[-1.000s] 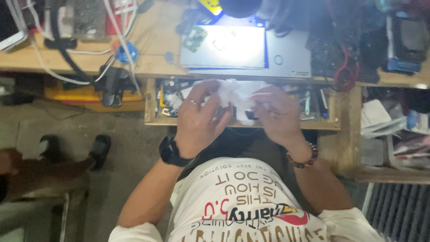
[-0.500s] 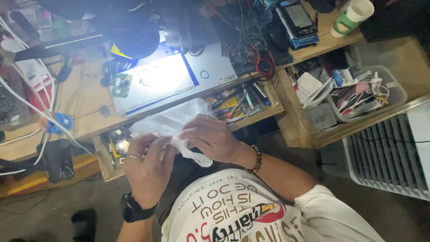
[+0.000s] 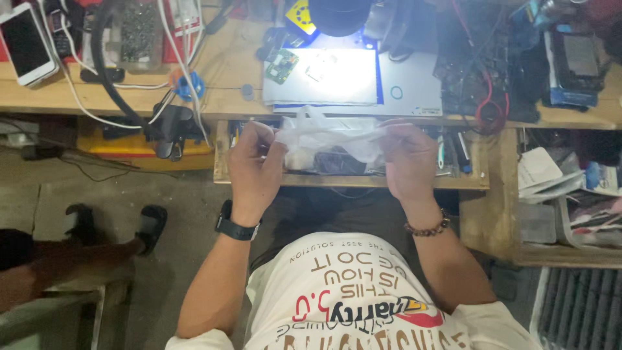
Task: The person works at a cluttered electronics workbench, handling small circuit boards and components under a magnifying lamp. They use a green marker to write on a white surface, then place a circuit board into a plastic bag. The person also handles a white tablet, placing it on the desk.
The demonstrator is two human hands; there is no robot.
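My left hand (image 3: 254,167) and my right hand (image 3: 409,161) each grip an end of a thin clear plastic bag (image 3: 327,137) and hold it stretched between them. The bag hangs over an open wooden drawer (image 3: 350,180) full of small tools, just below the bench edge. My left wrist wears a black watch (image 3: 234,228), my right wrist a bead bracelet (image 3: 427,228). What the bag holds is too dim to tell.
On the wooden bench (image 3: 220,71) a lamp lights a grey work mat (image 3: 363,81) with a small green circuit board (image 3: 281,66). A white phone (image 3: 27,44) lies far left among cables (image 3: 129,97). Shelves with clutter (image 3: 570,194) stand right. Another person's sandalled feet (image 3: 116,223) rest on the floor at left.
The view has swung back square to the bench. My hands, close together and bunching the bag before, have drawn apart and now stretch it out between them.
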